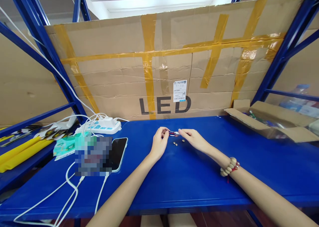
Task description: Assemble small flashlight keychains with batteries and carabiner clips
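Note:
Above the middle of the blue table point(206, 180), my two hands meet at a small, slim, tube-like piece point(172, 133), dark with some red and a silvery part toward the right. My left hand point(159, 141) pinches its left end between thumb and fingers. At the silvery end, the fingertips of my right hand point(193, 138) are closed. Whether it is one piece or two touching parts is too small to tell. Just below the fingers lie small round silvery button-like pieces point(175, 144), with another round piece point(183, 141) a little to the right.
To the left lie a phone point(119, 154), a blurred-out item point(92, 157), a green packet point(63, 145), white cables point(73, 183) and a white power strip point(109, 129). An open carton point(264, 127) stands at the right. A large cardboard sheet point(119, 84) closes the back.

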{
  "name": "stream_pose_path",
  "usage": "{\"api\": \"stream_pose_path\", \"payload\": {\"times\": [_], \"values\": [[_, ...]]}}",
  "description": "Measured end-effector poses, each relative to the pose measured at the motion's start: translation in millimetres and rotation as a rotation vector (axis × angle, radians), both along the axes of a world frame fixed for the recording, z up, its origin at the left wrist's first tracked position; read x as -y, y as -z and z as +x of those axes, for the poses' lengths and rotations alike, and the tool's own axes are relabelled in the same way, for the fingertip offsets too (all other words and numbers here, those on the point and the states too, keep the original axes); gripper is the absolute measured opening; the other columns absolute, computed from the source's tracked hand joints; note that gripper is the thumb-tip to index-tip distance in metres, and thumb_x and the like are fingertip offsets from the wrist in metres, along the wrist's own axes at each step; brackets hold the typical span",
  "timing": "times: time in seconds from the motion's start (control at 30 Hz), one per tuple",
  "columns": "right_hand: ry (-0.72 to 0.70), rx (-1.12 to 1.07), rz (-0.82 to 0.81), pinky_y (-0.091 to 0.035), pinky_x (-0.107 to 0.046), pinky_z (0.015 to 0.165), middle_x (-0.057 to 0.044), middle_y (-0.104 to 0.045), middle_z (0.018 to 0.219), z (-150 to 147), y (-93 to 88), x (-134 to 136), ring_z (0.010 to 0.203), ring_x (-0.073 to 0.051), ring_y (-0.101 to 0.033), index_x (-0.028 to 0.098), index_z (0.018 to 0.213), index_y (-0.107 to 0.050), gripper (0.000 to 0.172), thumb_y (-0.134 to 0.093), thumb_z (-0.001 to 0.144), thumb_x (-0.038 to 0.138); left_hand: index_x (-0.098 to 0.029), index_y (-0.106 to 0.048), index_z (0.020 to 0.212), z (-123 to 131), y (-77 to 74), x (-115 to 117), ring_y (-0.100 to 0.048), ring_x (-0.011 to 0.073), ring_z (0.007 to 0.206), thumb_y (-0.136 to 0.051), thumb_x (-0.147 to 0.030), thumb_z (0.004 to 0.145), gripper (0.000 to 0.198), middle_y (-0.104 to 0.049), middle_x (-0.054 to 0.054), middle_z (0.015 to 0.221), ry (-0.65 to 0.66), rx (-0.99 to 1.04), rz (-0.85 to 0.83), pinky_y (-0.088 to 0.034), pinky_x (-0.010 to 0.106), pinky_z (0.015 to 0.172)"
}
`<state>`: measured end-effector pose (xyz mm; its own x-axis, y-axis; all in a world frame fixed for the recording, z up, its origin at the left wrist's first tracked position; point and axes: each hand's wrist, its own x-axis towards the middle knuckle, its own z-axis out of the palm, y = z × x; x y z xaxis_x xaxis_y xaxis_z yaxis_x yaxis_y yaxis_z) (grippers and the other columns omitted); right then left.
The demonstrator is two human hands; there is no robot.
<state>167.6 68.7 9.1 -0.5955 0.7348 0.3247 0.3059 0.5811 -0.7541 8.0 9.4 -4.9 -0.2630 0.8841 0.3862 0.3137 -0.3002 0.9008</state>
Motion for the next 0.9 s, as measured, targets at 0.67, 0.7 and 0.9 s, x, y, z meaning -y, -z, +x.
{"api": "stream_pose_path", "payload": {"times": [0.67, 0.7, 0.9], "values": [[-0.03, -0.133, 0.075, -0.044, -0.029, 0.066, -0.006, -0.065, 0.092, -4.6, -0.8, 7.0, 0.071, -0.015, -0.056, 0.019, 0.102, -0.064, 0.035, -0.049, 0.082, 0.044, -0.017, -0.048, 0.05, -7.7, -7.0, 2.6, -0.046, 0.0122, 0.06, -0.043, -0.048, 0.082, 0.044, -0.046, -0.002, 0.058, -0.158, -0.07, -0.009, -0.032, 0.024, 0.061], [-0.014, -0.146, 0.059, -0.045, -0.029, 0.064, -0.006, -0.065, 0.092, -4.4, -0.1, 5.3, 0.067, -0.014, -0.055, 0.019, 0.103, -0.064, 0.036, -0.05, 0.081, 0.044, -0.018, -0.047, 0.05, -9.3, -7.2, 1.9, -0.046, 0.0125, 0.06, -0.044, -0.049, 0.081, 0.045, -0.046, -0.001, 0.057, -0.175, -0.033, -0.022, -0.032, 0.024, 0.061], [-0.043, -0.271, -0.201, -0.045, -0.027, 0.056, -0.005, -0.065, 0.078, -5.3, 3.6, -2.6, 0.058, -0.012, -0.053, 0.017, 0.104, -0.063, 0.045, -0.052, 0.076, 0.051, -0.018, -0.043, 0.044, -13.4, -4.2, -3.0, -0.041, 0.0111, 0.052, -0.047, -0.051, 0.078, 0.047, -0.042, -0.002, 0.048, -0.21, 0.098, -0.095, -0.03, 0.024, 0.054]]}}
